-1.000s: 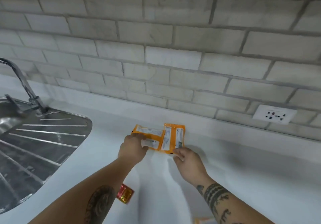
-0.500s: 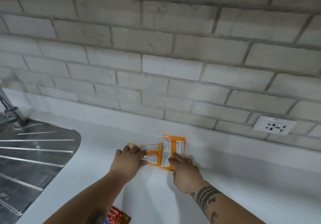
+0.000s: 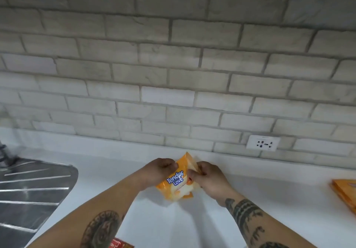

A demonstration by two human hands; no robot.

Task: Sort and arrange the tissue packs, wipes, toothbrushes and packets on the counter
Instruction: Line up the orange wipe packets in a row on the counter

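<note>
You've got the white bench point(image 3: 250, 199) running along the brick wall point(image 3: 173, 64), with the sink drainboard point(image 3: 28, 186) off to your left and a wall socket point(image 3: 263, 143) up to the right. Nothing else sits btwn your hands and the wall.

The orange wipes pack point(image 3: 178, 183) is held up off the bench, centre frame, pinched from both sides. Its long axis tilts: top corner pointing away toward the wall, bottom end hanging back toward you, printed face up (the label reads "Tender Love"). Your left hand point(image 3: 160, 170) has its grip closed on the upper left edge; your right hand point(image 3: 207, 176) has its grip closed on the right edge, approx mid-height. Both sit equally near the pack, so either could carry it alone.

The relation that matters: another orange stack point(image 3: 344, 195) lies on the bench well apart to your right. If that's the pile you're building, the right hand is the nearer one, and the pack likely needs turning flat first.

Hard to make out:
- orange stack is cut off by the right edge, so count and type unclear
- a red packet point(image 3: 119, 245) is cut off at the bottom edge, next to your left forearm
- whether you hold one pack or two (a paler layer shows behind) can't be told
- faucet base barely visible, far left
</note>
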